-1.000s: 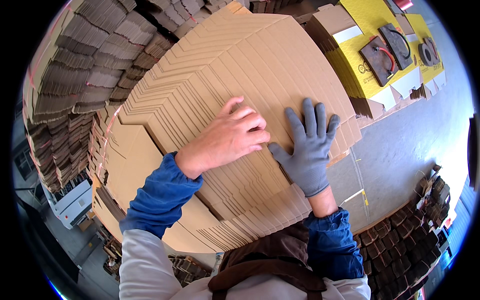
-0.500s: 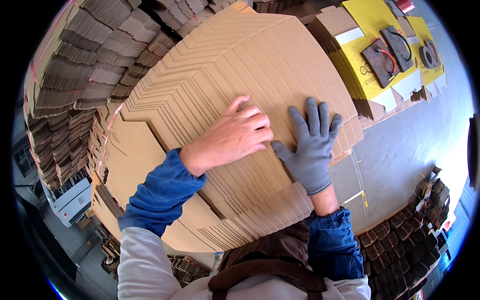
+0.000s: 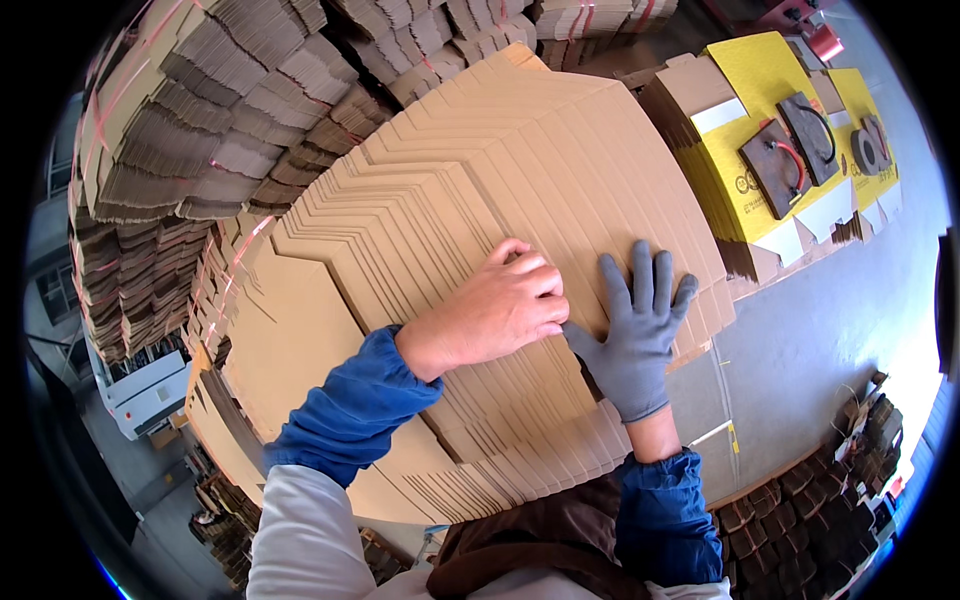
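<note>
Overlapping flat cardboard sheets (image 3: 590, 150) fan out in front of me, their folded edges stepped in rows. My left hand (image 3: 500, 310), bare below a blue sleeve cover, rests over the middle of them. Its fingers are curled inward and closed; whatever lies under the fingertips is hidden. Just to its right, my right hand (image 3: 635, 345) wears a grey glove and lies flat on the sheets, fingers spread. The gloved thumb comes close to the left fingertips.
Bundled cardboard stacks (image 3: 215, 140) rise at the far left. At the far right, yellow printed cartons (image 3: 765, 90) carry dark plates with handles (image 3: 775, 170) and a tape roll (image 3: 863, 151). More dark bundles (image 3: 800, 510) sit at the lower right. A white machine (image 3: 150, 395) stands at left.
The fingers of my left hand have curled in from a looser spread. My gloved hand stays spread on the sheets. The whole view has shifted, so everything appears lower and further right.
</note>
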A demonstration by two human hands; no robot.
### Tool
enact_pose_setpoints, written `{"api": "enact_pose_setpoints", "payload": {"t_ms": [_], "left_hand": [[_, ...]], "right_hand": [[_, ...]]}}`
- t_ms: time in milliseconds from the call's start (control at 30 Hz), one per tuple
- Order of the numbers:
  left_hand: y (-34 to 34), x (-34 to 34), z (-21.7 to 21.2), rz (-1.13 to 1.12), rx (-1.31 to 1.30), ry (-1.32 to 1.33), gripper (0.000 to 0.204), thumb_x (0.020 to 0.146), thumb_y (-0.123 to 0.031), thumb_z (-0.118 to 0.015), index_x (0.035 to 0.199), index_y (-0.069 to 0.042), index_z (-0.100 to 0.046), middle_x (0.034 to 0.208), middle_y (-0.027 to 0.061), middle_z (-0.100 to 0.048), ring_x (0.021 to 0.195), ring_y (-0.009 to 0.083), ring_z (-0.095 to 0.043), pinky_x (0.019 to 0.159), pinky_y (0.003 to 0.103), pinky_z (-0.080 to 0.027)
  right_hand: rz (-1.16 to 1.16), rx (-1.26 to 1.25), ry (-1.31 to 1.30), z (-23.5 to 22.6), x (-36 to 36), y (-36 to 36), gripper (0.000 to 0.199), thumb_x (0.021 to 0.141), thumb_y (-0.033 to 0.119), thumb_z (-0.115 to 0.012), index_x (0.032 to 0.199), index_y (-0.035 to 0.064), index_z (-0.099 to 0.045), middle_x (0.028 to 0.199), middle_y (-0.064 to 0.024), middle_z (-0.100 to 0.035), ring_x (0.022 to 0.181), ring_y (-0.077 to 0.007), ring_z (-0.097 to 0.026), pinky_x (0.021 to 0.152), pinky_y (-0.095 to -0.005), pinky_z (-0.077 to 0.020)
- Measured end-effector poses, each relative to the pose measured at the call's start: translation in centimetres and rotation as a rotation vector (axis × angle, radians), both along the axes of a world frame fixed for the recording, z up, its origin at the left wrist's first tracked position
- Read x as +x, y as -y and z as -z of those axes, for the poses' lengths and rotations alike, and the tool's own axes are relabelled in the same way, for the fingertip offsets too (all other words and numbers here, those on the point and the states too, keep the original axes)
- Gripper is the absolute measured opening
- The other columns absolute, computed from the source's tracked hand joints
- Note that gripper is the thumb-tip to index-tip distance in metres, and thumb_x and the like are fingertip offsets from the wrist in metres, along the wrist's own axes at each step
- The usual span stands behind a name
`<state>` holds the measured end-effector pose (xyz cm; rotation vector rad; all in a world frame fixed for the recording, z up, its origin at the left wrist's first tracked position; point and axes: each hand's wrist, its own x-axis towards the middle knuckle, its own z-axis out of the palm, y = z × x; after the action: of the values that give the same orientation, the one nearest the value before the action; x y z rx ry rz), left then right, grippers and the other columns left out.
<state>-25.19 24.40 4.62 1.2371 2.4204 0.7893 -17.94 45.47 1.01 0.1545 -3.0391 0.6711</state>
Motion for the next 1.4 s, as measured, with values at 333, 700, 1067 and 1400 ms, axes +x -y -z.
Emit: {"api": "enact_pose_setpoints", "payload": {"t_ms": [333,700,1067,1400], "left_hand": [[0.7,0.5,0.7,-0.016,0.014,0.049,0.014,0.088,-0.024,-0.080,0.088,-0.015,-0.069,0.095,-0.0012,-0.059,0.098,0.0197,-0.058,0.102,0.042,-0.042],[1.4,1.0,0.7,-0.021,0.024,0.055,0.015,0.090,-0.026,-0.078,0.088,-0.014,-0.068,0.094,-0.0011,-0.059,0.103,0.0181,-0.058,0.106,0.040,-0.039],[1.7,1.1,0.9,-0.023,0.052,0.032,0.018,0.085,-0.023,-0.083,0.084,-0.014,-0.067,0.094,-0.0010,-0.059,0.098,0.0199,-0.058,0.102,0.042,-0.042],[1.7,1.2,1.1,-0.012,0.037,0.015,0.020,0.084,-0.024,-0.084,0.082,-0.015,-0.066,0.096,-0.0017,-0.058,0.101,0.0203,-0.057,0.102,0.042,-0.041]], "right_hand": [[-0.001,0.004,0.032,0.0,0.0,0.0,0.086,0.074,0.054,-0.084,0.146,0.0132,-0.059,0.160,-0.0239,-0.043,0.148,-0.0484,-0.037,0.121,-0.0722,-0.0130],[-0.007,0.020,0.037,0.2,0.1,-0.1,0.088,0.074,0.054,-0.085,0.147,0.0126,-0.058,0.162,-0.0242,-0.040,0.150,-0.0485,-0.035,0.122,-0.0714,-0.0117],[-0.002,0.017,0.050,0.0,0.1,-0.1,0.089,0.074,0.057,-0.083,0.147,0.0122,-0.059,0.163,-0.0240,-0.040,0.150,-0.0478,-0.035,0.122,-0.0716,-0.0114],[-0.007,0.003,0.026,0.0,0.1,-0.1,0.087,0.075,0.058,-0.082,0.146,0.0132,-0.059,0.160,-0.0241,-0.042,0.148,-0.0479,-0.037,0.120,-0.0727,-0.0133]]}}
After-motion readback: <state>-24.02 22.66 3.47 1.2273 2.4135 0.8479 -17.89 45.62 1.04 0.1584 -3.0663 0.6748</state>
